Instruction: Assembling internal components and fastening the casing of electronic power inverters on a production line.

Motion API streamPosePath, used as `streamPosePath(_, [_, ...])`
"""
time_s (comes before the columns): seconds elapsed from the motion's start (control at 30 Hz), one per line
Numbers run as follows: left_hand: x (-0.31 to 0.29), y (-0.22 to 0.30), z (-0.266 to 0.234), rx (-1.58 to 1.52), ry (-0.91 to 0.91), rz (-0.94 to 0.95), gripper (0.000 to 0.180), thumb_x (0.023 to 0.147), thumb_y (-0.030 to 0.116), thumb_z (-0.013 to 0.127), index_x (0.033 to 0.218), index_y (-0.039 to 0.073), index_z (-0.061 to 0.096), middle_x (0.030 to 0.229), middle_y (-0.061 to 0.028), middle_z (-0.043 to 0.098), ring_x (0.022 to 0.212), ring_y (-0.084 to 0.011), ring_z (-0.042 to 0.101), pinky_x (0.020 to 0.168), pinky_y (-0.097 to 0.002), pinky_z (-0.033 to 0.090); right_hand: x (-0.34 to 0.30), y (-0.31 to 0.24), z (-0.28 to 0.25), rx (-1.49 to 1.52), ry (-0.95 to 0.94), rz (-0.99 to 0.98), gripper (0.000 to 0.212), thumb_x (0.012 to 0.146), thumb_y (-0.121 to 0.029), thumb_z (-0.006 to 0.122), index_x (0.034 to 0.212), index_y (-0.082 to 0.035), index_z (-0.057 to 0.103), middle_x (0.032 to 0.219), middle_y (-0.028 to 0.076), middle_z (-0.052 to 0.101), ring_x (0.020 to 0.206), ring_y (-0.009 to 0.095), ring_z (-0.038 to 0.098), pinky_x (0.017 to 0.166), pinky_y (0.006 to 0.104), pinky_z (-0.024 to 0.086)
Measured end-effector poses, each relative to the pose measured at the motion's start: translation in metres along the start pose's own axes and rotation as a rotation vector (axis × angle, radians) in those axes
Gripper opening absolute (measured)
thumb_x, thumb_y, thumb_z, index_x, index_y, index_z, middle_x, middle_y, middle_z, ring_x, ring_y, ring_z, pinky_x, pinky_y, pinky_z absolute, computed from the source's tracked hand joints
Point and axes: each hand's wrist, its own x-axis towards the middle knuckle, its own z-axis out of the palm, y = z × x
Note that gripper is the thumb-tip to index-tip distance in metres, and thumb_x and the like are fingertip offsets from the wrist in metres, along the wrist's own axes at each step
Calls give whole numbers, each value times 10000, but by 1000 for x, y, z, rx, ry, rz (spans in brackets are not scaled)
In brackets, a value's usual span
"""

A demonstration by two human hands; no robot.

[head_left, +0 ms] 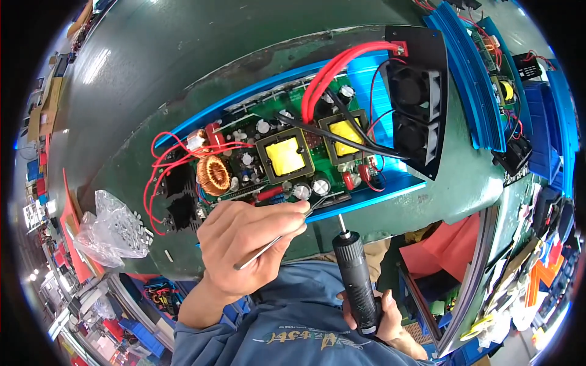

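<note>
My left hand [247, 241] pinches a pair of metal tweezers [264, 249], whose bent tips reach over the near edge of a green circuit board [247, 125]. The board lies in a blue metal housing [390, 190] and carries two yellow-cored transformers [285, 157], a copper-wound coil [213, 175] and several capacitors. Lower right, my right hand [387, 317] grips a black electric screwdriver [355, 274]. Its bit points up at the housing's near wall; whether it touches cannot be made out. A black end panel with two fans [416, 91] stands at the housing's right, joined by thick red wires [326, 76] and black wires.
A clear plastic bag [113, 229] of small pale parts lies at the left of the green bench [140, 67]. Blue housing panels [467, 73] and another board unit stand at the right. Blue bins [543, 131] and red sheets [442, 250] are nearby.
</note>
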Motion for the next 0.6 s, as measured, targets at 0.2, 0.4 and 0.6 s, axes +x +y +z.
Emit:
streamPosePath(0.2, [-3, 0, -4, 16, -45, 3, 297, 815, 50, 798, 1076, 84, 661, 986, -50, 777, 721, -182, 689, 602, -274, 473, 1, -6, 4, -148, 17, -96, 916, 842, -686, 581, 1280, 118, 559, 770, 109, 646, 691, 139, 575, 664, 272, 417])
streamPosePath(0.4, [4, 24, -5, -681, 345, -234, 132, 988, 85, 599, 1089, 7, 631, 1092, -192, 730, 1056, -316, 712, 896, -398, 575, -1, 1, -3, -112, 9, -142, 619, 916, -403, 703, 1347, 8, 538, 882, 49, 660, 775, 96, 578, 707, 249, 433])
streamPosePath(0.6, [20, 31, -19, 298, -332, 19, 269, 831, 163, 760, 1069, 41, 732, 873, -67, 585, 716, -247, 590, 603, -336, 469, -2, 1, 4, -285, 164, -101, 709, 855, -446, 668, 1309, 84, 546, 845, 79, 668, 756, 132, 629, 719, 277, 477])
